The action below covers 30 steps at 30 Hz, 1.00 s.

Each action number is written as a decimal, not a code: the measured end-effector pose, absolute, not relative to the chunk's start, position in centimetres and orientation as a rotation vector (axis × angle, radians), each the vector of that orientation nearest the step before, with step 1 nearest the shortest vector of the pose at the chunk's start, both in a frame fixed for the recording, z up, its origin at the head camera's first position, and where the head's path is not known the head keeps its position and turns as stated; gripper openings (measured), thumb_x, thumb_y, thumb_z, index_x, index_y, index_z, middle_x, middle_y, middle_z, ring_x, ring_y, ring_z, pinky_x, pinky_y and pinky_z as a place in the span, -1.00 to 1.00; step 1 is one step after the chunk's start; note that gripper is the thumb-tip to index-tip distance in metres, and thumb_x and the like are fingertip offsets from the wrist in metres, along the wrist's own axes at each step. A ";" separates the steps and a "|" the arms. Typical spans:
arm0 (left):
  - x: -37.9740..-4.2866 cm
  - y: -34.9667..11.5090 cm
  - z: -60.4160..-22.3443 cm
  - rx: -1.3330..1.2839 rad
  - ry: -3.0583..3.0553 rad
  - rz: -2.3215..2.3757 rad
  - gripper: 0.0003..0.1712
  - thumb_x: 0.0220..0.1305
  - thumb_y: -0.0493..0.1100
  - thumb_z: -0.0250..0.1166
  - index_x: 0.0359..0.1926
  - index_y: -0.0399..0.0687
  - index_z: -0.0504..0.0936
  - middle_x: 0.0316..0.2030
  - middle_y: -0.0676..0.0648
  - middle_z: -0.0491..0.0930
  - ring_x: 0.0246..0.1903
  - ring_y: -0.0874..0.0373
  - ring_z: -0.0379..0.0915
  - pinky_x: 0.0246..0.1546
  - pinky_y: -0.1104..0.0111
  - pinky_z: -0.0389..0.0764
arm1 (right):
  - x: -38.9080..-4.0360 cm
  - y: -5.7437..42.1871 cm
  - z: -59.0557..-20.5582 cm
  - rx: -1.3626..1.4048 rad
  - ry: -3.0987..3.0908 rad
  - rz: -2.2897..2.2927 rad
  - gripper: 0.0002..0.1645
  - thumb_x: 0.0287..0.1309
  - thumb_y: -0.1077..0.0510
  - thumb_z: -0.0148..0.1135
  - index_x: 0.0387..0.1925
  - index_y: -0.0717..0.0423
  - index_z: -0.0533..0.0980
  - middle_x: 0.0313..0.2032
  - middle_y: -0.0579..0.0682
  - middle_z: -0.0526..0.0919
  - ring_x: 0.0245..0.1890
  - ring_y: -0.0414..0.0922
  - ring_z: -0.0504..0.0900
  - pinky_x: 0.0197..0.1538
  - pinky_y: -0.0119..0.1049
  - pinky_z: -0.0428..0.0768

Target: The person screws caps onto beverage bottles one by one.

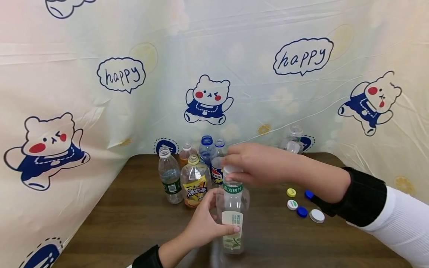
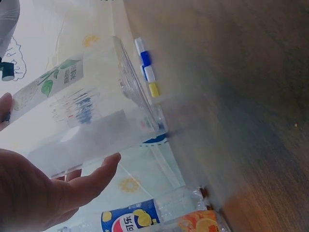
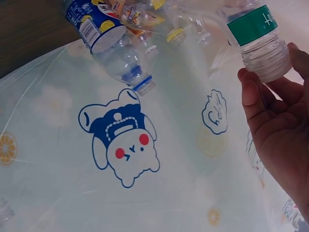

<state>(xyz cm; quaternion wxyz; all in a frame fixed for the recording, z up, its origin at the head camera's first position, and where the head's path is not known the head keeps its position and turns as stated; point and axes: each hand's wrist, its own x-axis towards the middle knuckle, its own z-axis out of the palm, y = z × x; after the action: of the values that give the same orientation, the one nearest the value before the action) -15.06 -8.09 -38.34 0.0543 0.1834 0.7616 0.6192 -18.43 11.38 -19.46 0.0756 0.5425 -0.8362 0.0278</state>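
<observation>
A clear plastic bottle (image 1: 233,203) with a green neck band and a pale leaf-patterned label stands close to me, over the table. My left hand (image 1: 207,223) grips its body from the left, thumb across the label. From above, my right hand (image 1: 254,163) holds the whitish ridged bottle top (image 3: 268,60) between thumb and fingers. Whether that top is a cap or bare neck, I cannot tell. In the left wrist view, the bottle's ribbed base (image 2: 135,89) shows near the tabletop, and whether they touch is unclear.
Several uncapped bottles cluster behind and left, including an iced tea bottle (image 1: 195,186) and a blue-labelled cola bottle (image 1: 218,171). Loose caps lie to the right, among them a yellow cap (image 1: 291,192) and a large white cap (image 1: 317,216). Another clear bottle (image 1: 293,139) stands at the back right.
</observation>
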 end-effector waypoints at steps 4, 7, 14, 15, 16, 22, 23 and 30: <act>-15.1 -8.2 -38.2 0.548 2.329 1.867 -0.04 -0.12 -0.02 0.62 0.28 0.12 0.27 0.11 -0.04 0.44 0.10 -0.02 0.42 -0.03 0.00 0.56 | -18.7 11.8 -19.9 1.618 -2.502 0.222 -0.59 0.28 -0.05 0.25 0.02 0.12 0.60 -0.24 -0.08 0.58 -0.28 -0.22 0.51 -0.17 -0.35 0.60; -15.1 -8.4 -38.2 0.537 2.331 1.857 -0.03 -0.12 -0.01 0.62 0.28 0.12 0.27 0.14 -0.05 0.42 0.13 -0.03 0.40 -0.01 -0.01 0.55 | -18.8 12.3 -20.5 1.579 -2.537 0.332 -0.55 0.32 -0.08 0.19 0.10 0.09 0.56 -0.14 -0.09 0.59 -0.21 -0.21 0.52 -0.12 -0.30 0.60; -15.1 -8.7 -38.0 0.518 2.327 1.895 0.03 -0.15 -0.04 0.64 0.32 0.05 0.25 0.18 -0.08 0.38 0.15 -0.03 0.38 0.05 0.03 0.54 | -19.9 15.1 -23.5 1.344 -2.578 0.710 -0.57 0.34 0.01 0.19 0.15 0.09 0.47 -0.06 -0.12 0.60 -0.13 -0.24 0.57 -0.08 -0.21 0.63; -15.2 -8.7 -38.0 0.518 2.329 1.896 0.04 -0.15 -0.05 0.64 0.32 0.04 0.24 0.19 -0.09 0.38 0.15 -0.04 0.38 0.05 0.03 0.54 | -20.1 15.7 -24.4 1.314 -2.550 0.745 -0.60 0.33 0.06 0.21 0.13 0.10 0.48 -0.07 -0.12 0.60 -0.15 -0.25 0.57 -0.09 -0.21 0.63; -15.2 -8.7 -38.0 0.518 2.332 1.893 0.04 -0.15 -0.04 0.64 0.32 0.03 0.24 0.19 -0.09 0.38 0.16 -0.04 0.38 0.05 0.03 0.54 | -20.4 16.2 -25.3 1.289 -2.526 0.785 -0.63 0.32 0.10 0.22 0.11 0.10 0.49 -0.07 -0.11 0.61 -0.16 -0.25 0.57 -0.11 -0.21 0.64; -15.0 -8.9 -38.2 0.514 2.339 1.901 0.06 -0.16 -0.05 0.64 0.33 0.00 0.23 0.23 -0.11 0.35 0.19 -0.07 0.35 0.06 0.01 0.53 | -21.5 18.2 -31.7 1.199 -2.467 0.949 -0.71 0.27 0.21 0.26 0.01 0.13 0.53 -0.11 -0.09 0.61 -0.25 -0.27 0.59 -0.21 -0.28 0.65; -15.0 -8.9 -38.2 0.514 2.336 1.905 0.06 -0.16 -0.06 0.64 0.33 0.01 0.23 0.23 -0.11 0.36 0.19 -0.06 0.35 0.06 0.01 0.53 | -21.5 18.3 -32.6 1.185 -2.465 0.981 -0.72 0.26 0.23 0.27 0.00 0.14 0.54 -0.13 -0.09 0.61 -0.26 -0.25 0.60 -0.22 -0.29 0.65; -14.9 -9.1 -38.4 0.525 2.342 1.922 0.03 -0.15 -0.09 0.64 0.31 0.00 0.25 0.21 -0.12 0.38 0.16 -0.06 0.39 0.03 0.05 0.56 | -21.0 18.6 -37.8 1.006 -2.460 1.233 -0.77 0.22 0.25 0.30 -0.07 0.10 0.58 -0.16 -0.07 0.61 -0.26 -0.21 0.61 -0.24 -0.27 0.66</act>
<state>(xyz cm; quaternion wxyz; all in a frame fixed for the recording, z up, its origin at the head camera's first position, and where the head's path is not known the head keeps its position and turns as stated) -14.92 -9.11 -38.40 0.0334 0.1706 0.7611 0.6249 -20.97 18.63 -37.79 0.1057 0.3413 -0.8350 0.4184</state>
